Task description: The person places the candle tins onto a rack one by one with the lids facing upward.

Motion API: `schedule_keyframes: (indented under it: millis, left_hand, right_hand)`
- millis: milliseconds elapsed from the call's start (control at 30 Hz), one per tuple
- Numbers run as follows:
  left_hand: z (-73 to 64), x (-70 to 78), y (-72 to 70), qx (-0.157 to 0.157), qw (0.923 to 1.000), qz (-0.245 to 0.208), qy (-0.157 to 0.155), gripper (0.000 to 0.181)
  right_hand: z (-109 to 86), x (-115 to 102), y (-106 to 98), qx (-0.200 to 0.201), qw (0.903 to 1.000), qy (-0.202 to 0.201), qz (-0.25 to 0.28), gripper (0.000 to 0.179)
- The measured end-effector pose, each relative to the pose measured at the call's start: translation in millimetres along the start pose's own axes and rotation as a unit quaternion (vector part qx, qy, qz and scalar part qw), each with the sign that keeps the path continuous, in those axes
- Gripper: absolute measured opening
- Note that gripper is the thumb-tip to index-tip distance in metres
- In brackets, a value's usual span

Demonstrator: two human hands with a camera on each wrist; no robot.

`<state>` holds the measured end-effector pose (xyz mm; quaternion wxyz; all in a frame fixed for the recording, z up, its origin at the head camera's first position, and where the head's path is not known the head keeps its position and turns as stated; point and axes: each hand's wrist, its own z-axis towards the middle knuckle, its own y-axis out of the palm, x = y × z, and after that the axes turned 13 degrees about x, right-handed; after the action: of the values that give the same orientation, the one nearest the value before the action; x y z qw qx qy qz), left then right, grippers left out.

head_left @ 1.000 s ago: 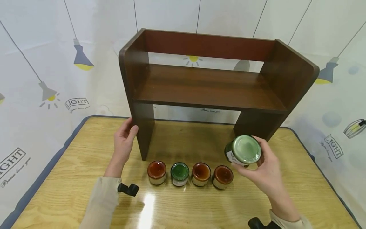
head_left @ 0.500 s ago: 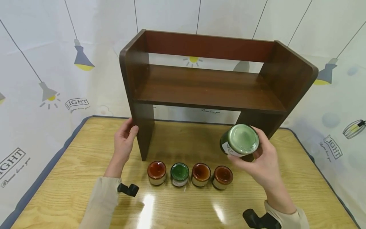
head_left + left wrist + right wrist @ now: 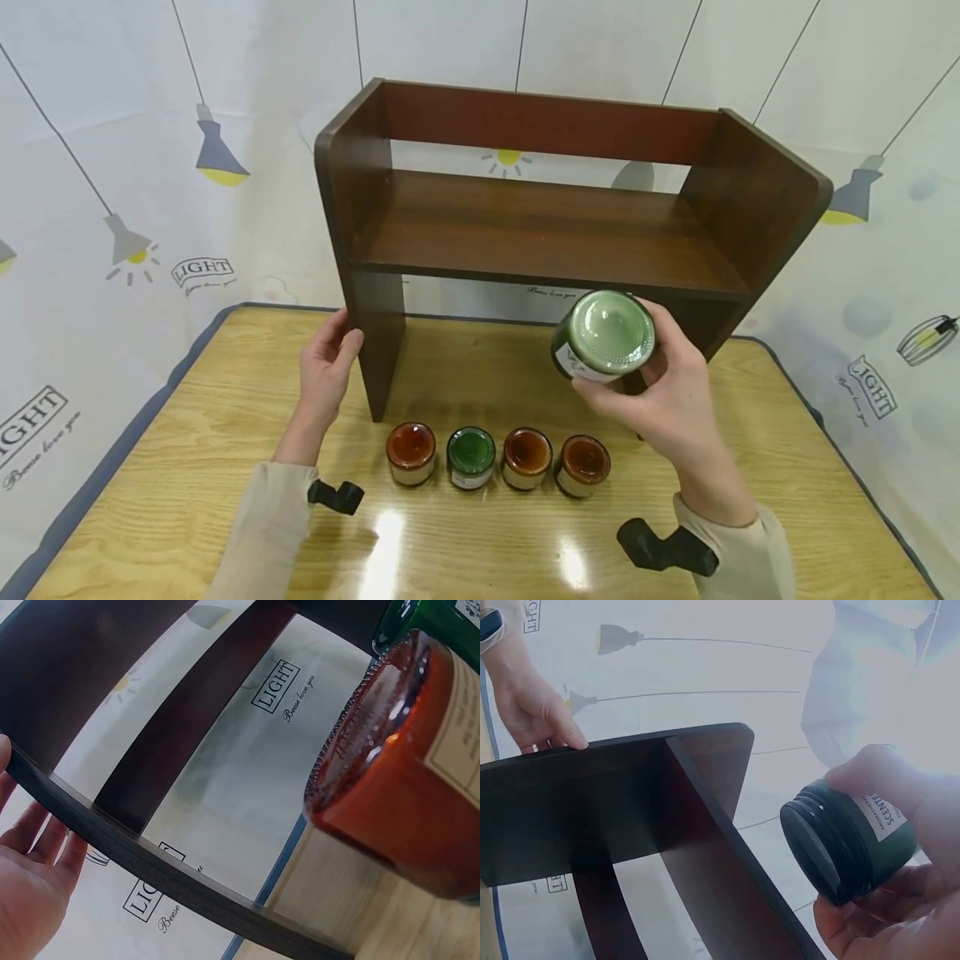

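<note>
Between three and four o'clock in our head view, the right hand (image 3: 672, 402) pinches a green glass jar (image 3: 611, 332) between thumb and fingers, base toward us, before the dark wooden shelf (image 3: 540, 225), while at eight o'clock the left hand (image 3: 325, 368) lays extended fingers and thumb against its side panel (image 3: 377, 354), how firmly we cannot tell. We judge the jar rigid, fairly weighty, slick and breakable, best held around its body rather than by the dark lid (image 3: 814, 847); four more glass jars (image 3: 527, 457) stand at six o'clock.
</note>
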<state>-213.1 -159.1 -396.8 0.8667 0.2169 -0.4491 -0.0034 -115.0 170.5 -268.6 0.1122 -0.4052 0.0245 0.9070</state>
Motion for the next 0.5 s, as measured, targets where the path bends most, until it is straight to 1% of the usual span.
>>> schedule_keyframes:
  millis: [200, 500]
  left_hand:
    - [0.6, -0.4, -0.7, -0.001, 0.9999, 0.01, 0.0, 0.032]
    - [0.8, 0.9, -0.8, 0.0, 0.9999, 0.009, -0.004, 0.031]
  right_hand:
    - [8.6, -4.1, 9.4, -0.011, 0.9996, 0.015, -0.02, 0.072]
    - [21.5, -7.8, 21.2, -0.025, 0.9988, 0.02, -0.036, 0.071]
